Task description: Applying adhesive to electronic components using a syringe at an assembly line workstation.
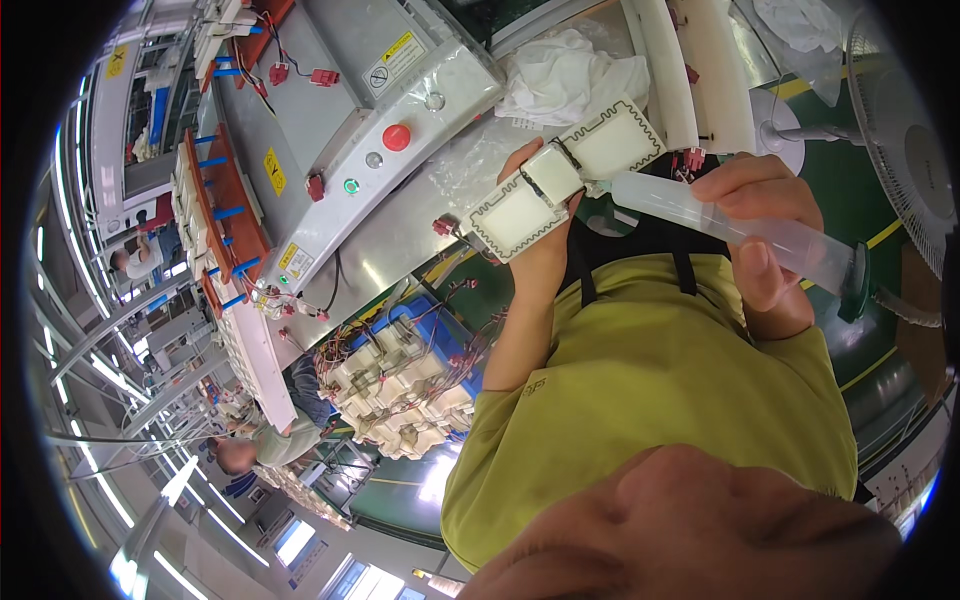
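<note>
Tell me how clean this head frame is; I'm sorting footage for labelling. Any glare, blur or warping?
Head view: strong fisheye warp, the machine housing edges bowing, black corners. Ceiling lights blow out at lower left. A blurred skin-toned shape fills the bottom edge. The left hand with its white part and the right hand on the translucent syringe are sharp.

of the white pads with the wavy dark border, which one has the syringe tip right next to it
The upper right pad, beside the small white block. The translucent syringe in the right hand points at its lower edge; the lower left pad lies farther off.
</note>
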The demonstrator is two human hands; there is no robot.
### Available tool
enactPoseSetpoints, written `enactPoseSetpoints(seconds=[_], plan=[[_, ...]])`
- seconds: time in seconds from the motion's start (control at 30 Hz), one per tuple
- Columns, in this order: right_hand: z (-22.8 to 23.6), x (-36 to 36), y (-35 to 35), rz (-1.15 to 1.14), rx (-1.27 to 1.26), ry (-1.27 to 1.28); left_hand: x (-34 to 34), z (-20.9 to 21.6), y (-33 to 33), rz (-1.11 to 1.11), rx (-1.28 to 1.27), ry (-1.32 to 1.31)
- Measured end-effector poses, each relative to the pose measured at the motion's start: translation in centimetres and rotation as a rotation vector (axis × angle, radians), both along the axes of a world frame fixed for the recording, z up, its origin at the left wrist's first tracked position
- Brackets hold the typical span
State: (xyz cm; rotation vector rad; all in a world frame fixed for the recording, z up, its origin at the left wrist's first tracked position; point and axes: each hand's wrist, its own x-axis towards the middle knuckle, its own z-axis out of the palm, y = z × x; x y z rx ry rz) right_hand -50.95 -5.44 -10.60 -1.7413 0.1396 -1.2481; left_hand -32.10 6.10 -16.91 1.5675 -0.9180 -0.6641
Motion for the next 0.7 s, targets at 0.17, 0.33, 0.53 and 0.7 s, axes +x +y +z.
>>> enactPoseSetpoints(seconds=[0.17, 0.33, 0.53, 0.7], plan=[[-0.1, 0.0, -0.1, 0.007, -0.001, -0.013, -0.4, 0.2, 0.0, 0.058, 0.049, 0.217], [-0.2, -0.2, -0.2, 0.009, -0.017, -0.020, -0.3, 0.2, 0.0, 0.033, 0.045, 0.081], [-0.7, -0.5, 0.2, 0.077, 0.222, -0.125, -0.5, 0.2, 0.2, 0.074, 0.028, 0.166], [-0.5, -0.1, 0.3, 0.002, 0.257, -0.121, -0.5, -1.9, 0.8, 0.124, -0.021, 0.178]])
